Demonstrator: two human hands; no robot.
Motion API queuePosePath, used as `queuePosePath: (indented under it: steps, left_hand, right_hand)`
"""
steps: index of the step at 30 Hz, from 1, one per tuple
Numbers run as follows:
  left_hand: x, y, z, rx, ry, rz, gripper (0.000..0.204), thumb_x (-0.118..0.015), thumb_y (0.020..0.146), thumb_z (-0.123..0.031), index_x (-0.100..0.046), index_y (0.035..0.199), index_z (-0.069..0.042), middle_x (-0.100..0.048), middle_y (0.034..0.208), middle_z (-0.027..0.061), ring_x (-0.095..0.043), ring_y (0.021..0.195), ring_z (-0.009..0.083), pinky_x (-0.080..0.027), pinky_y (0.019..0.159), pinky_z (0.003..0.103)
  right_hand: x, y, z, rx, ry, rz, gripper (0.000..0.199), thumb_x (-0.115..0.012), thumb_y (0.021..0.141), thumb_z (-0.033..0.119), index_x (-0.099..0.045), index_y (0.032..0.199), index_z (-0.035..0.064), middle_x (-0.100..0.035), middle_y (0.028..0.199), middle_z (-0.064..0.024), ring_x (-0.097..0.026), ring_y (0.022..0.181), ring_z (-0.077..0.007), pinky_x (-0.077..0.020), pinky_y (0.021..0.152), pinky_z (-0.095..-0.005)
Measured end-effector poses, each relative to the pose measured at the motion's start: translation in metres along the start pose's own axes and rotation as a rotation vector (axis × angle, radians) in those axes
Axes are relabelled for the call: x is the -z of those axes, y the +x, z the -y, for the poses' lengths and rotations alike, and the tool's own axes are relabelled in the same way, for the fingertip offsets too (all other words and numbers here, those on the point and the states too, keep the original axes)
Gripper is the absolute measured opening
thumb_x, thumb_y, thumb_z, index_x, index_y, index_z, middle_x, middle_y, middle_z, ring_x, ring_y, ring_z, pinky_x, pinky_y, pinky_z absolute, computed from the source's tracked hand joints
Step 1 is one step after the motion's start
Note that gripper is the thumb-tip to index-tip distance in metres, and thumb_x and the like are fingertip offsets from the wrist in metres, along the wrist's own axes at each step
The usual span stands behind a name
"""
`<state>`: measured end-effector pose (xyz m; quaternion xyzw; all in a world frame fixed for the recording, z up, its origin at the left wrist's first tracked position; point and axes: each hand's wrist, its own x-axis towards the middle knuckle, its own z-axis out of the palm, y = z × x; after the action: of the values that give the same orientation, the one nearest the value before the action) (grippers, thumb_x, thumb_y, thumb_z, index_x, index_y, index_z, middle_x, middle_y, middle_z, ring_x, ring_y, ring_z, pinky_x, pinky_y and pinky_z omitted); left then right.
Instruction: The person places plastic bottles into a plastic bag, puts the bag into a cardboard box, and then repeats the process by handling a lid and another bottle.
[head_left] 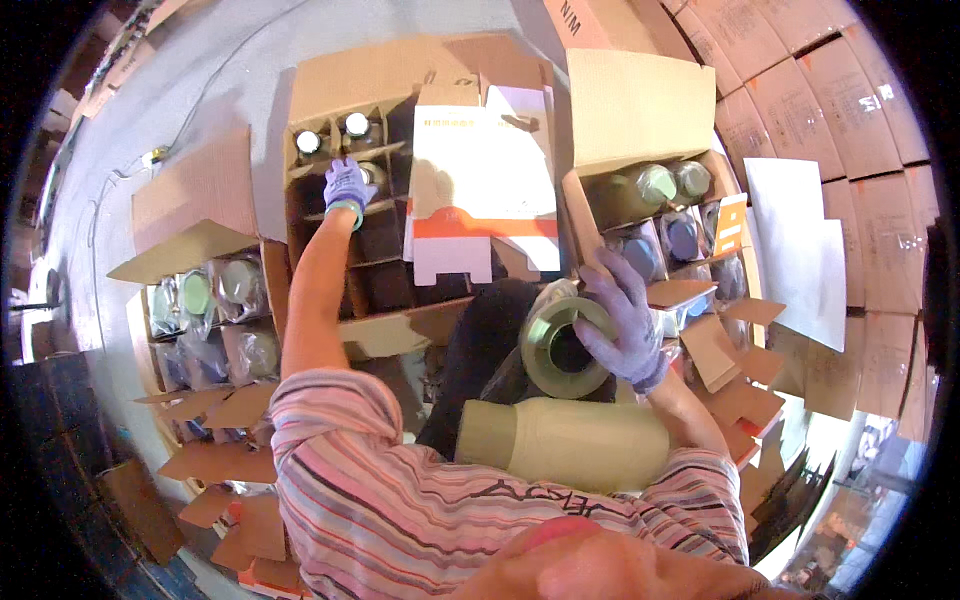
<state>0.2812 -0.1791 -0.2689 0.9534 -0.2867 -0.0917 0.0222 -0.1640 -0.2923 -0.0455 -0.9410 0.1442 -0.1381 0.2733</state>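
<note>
My left hand (346, 187), in a purple glove, reaches into a divided cardboard carton (400, 335). Its fingers are bent against a round-topped bottle (371, 174) in one compartment; the fingertips are partly hidden. Two white-topped bottles (308, 142) (357, 124) stand in cells beyond it. My right hand (625, 322), gloved too, grips an olive-green vacuum flask (540, 365) by its rim, the round dark opening facing up. Across my lap lies a second flask (590, 440), pale green with a darker green end.
White-and-orange flat packaging (485, 185) covers part of the middle carton. An open carton of wrapped flasks (240, 280) stands at left, another with wrapped flasks (655, 185) at right. Stacked brown boxes (850, 100) line the right side. A thin cable (195, 100) runs over the grey floor.
</note>
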Motion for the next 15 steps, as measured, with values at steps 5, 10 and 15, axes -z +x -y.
queuePosePath:
  steps: [5,10,15]
  left_hand:
    - [0.102,-0.04,0.028,-0.222,-0.32,-0.379,0.061,-0.076,0.067,-0.039,-0.053,0.109,-0.001,-0.053,0.111,0.0229,-0.057,0.099,0.0376,-0.047,0.085,0.045]
    - [0.18,-0.121,0.056,0.161,-1.471,-0.061,0.043,-0.066,0.081,-0.046,-0.062,0.1,-0.008,-0.062,0.08,0.0067,-0.06,0.071,0.0156,-0.049,0.059,0.03]
    - [0.175,-0.235,0.008,0.121,-2.06,0.295,0.044,-0.051,0.093,-0.042,-0.054,0.121,-0.008,-0.063,0.102,0.0058,-0.059,0.076,0.0182,-0.048,0.063,0.03]
  right_hand:
    - [0.008,-0.007,-0.008,0.051,0.026,-0.139,0.057,-0.068,0.078,0.021,-0.049,0.129,0.0018,-0.038,0.137,-0.0228,-0.036,0.128,-0.0387,-0.0318,0.106,-0.0449]
    - [0.022,-0.005,-0.001,0.043,0.053,-0.126,0.057,-0.069,0.078,0.023,-0.051,0.127,0.0008,-0.05,0.126,-0.0207,-0.048,0.12,-0.0348,-0.039,0.1,-0.042]
    - [0.025,-0.018,0.014,-0.076,0.47,0.004,0.065,-0.071,0.08,0.024,-0.044,0.133,-0.0012,-0.06,0.113,-0.0166,-0.059,0.106,-0.0262,-0.0465,0.093,-0.0366]
